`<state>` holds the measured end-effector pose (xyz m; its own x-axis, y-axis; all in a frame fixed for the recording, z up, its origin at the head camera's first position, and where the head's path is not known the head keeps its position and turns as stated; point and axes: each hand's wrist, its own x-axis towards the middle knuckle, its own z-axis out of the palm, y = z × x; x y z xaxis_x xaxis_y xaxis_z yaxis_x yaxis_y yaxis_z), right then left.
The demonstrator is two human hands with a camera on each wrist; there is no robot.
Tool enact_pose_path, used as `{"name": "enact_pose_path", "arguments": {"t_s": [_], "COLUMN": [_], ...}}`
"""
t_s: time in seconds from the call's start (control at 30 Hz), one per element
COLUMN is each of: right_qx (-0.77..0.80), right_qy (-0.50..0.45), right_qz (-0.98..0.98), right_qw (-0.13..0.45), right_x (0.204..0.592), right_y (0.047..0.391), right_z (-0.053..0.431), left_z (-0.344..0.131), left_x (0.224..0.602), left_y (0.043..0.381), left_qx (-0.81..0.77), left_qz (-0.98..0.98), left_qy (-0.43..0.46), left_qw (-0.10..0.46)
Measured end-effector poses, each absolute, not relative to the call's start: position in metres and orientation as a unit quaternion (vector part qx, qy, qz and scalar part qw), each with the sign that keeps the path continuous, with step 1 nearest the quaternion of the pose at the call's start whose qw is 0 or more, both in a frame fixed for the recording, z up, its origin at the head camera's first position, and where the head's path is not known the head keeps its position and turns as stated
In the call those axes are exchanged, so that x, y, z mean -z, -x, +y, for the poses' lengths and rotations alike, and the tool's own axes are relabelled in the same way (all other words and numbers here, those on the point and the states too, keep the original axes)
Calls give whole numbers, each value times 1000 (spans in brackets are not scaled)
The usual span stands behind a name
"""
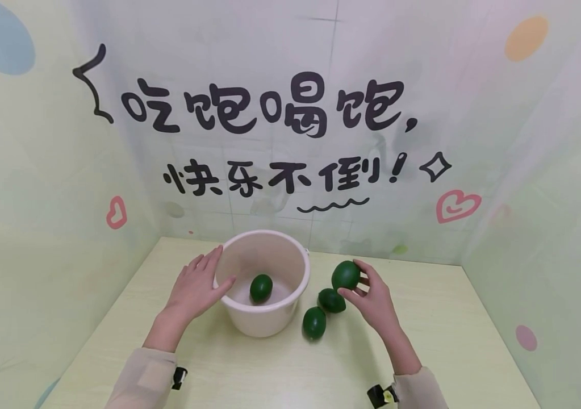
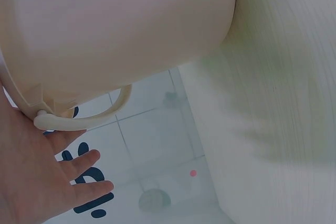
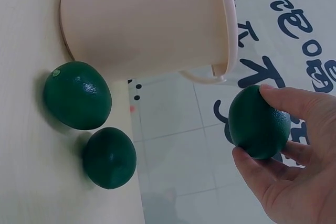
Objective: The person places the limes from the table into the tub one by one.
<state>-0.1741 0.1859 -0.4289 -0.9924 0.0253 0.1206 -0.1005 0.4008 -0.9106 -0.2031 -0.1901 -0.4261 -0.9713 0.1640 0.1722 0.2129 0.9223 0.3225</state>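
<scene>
A pale pink bucket (image 1: pixel 264 321) stands upright on the table, with one dark green lime (image 1: pixel 261 288) lying inside it. My left hand (image 1: pixel 195 287) rests against the bucket's left rim, its fingers spread and fairly straight; the left wrist view shows the hand (image 2: pixel 37 171) beside the handle (image 2: pixel 86 121). To the right of the bucket, my right hand (image 1: pixel 372 295) holds a lime (image 1: pixel 345 275) between thumb and fingertips. In the right wrist view that held lime (image 3: pixel 258 123) is raised off the table. Two more limes (image 1: pixel 331 300) (image 1: pixel 314 323) lie close together below it.
The light wooden table (image 1: pixel 423 318) ends at a printed curtain (image 1: pixel 280 45) with black lettering at the back. Curtain sides (image 1: pixel 551 227) also enclose the table left and right. A small black device (image 1: pixel 382 396) sits at the right cuff.
</scene>
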Motion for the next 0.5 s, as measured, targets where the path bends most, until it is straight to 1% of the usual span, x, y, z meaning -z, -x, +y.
{"name": "enact_pose_path", "arguments": {"t_s": [0.5], "right_qx": [-546], "right_qy": [-23], "right_qz": [-835], "right_qw": [60], "right_x": [426], "right_y": [174], "right_z": [184], "left_z": [-190], "left_x": [425], "left_y": [203], "left_qx": [172], "left_qz": [-978], "left_qy": [97], "left_qw": [71]}}
